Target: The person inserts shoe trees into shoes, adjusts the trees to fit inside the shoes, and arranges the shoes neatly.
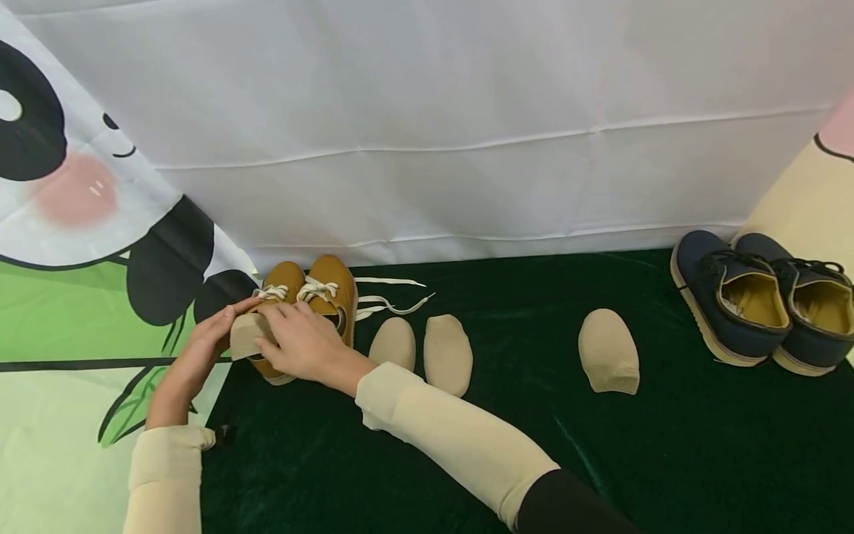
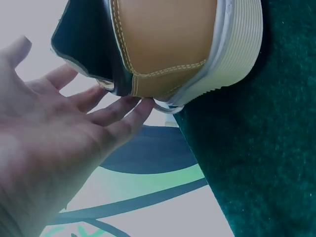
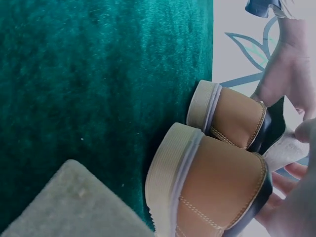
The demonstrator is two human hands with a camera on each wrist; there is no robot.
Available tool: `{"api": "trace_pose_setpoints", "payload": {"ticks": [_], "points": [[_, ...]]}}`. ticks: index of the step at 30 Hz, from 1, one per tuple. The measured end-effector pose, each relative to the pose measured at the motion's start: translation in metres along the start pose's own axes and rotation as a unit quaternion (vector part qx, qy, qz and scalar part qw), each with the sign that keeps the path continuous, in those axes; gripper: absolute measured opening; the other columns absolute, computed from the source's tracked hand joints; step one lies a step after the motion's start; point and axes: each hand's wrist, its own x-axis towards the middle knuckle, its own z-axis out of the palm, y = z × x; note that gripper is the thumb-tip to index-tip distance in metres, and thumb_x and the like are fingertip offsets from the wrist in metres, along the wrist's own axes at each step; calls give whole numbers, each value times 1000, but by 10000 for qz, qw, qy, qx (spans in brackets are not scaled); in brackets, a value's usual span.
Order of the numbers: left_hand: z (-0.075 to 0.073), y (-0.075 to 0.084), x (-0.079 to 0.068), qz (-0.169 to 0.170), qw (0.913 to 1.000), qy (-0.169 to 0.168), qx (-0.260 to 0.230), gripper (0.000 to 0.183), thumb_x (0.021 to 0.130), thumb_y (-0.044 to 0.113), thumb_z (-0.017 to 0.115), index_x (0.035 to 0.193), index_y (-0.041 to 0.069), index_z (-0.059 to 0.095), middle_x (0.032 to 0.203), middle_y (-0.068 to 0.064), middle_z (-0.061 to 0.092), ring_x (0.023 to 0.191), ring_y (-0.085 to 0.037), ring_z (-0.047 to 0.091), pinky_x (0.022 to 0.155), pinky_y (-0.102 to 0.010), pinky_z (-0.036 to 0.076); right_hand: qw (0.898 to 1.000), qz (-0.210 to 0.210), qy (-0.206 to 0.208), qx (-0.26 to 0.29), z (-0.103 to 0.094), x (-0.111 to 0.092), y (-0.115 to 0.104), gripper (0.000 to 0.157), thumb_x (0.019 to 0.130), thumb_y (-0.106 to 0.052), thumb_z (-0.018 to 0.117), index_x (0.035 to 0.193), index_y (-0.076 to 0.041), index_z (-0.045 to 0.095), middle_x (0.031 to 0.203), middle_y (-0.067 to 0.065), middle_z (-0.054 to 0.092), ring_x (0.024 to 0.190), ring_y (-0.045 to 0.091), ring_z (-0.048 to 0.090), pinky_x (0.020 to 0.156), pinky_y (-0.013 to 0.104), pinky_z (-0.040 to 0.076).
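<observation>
Two tan lace-up shoes stand side by side at the left, the left shoe (image 1: pixel 285 274) beside the right shoe (image 1: pixel 342 276). A beige shoe insert (image 1: pixel 245 335) sticks up from the left shoe's opening, its lower part hidden inside. My right hand (image 1: pixel 308 345) reaches over the right shoe and pinches this insert between thumb and fingers. On the outer side, my left hand (image 1: pixel 199 352) has its fingers stretched out along the left shoe. The left wrist view shows those fingertips (image 2: pixel 145 104) against the tan upper (image 2: pixel 168 37), near the collar.
Two beige inserts, one (image 1: pixel 392 343) beside another (image 1: pixel 448 356), lie right of the tan shoes. A third insert (image 1: pixel 608 352) lies farther right on the dark green cloth (image 1: pixel 527 415). Navy shoes (image 1: pixel 740 334) stand at the far right. Loose white laces (image 1: pixel 390 304) trail beside the tan pair.
</observation>
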Motion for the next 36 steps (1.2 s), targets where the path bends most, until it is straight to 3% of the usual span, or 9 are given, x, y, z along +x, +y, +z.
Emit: {"api": "trace_pose_setpoints", "payload": {"ticks": [3, 9, 20, 30, 36], "points": [[0, 1, 0, 30, 9999, -158, -56, 57, 116, 38, 19, 166, 13, 28, 165, 3, 34, 127, 10, 49, 92, -16, 44, 10000, 25, 62, -6, 1, -2, 3, 55, 109, -48, 45, 158, -24, 39, 150, -7, 55, 132, 12, 52, 107, 25, 47], [0, 1, 1, -22, 9992, -378, -103, 54, 116, 35, 22, 167, 17, 25, 163, 6, 32, 124, 7, 48, 91, -18, 43, 9998, 70, -60, -147, 3, -2, 8, 57, 108, -52, 45, 159, -26, 38, 157, -7, 49, 142, 14, 45, 111, 26, 46], [-5, -2, -1, 18, 9996, -275, 57, 53, 116, 33, 24, 166, 16, 28, 157, 17, 36, 121, 7, 50, 89, -18, 46, 9979, 63, -492, -409, -2, 5, 8, 70, 106, -63, 37, 166, -30, 24, 166, -12, 39, 148, 11, 41, 111, 27, 48], [-6, -3, 1, 19, 9998, -191, -66, 53, 116, 31, 29, 164, 11, 32, 139, 31, 48, 115, 7, 55, 87, -14, 48, 9940, 118, -729, -811, -6, 8, 5, 66, 106, -64, 34, 166, -41, 18, 164, -16, 39, 148, 8, 42, 104, 27, 53], [-5, -4, 4, 192, 9993, -1, -318, 42, 115, 27, 35, 154, 15, 46, 137, 24, 50, 110, 3, 56, 85, -14, 49, 9920, 244, -729, -1005, -7, 10, 2, 63, 106, -65, 33, 164, -45, 21, 159, -17, 46, 144, 7, 45, 96, 29, 57]]}}
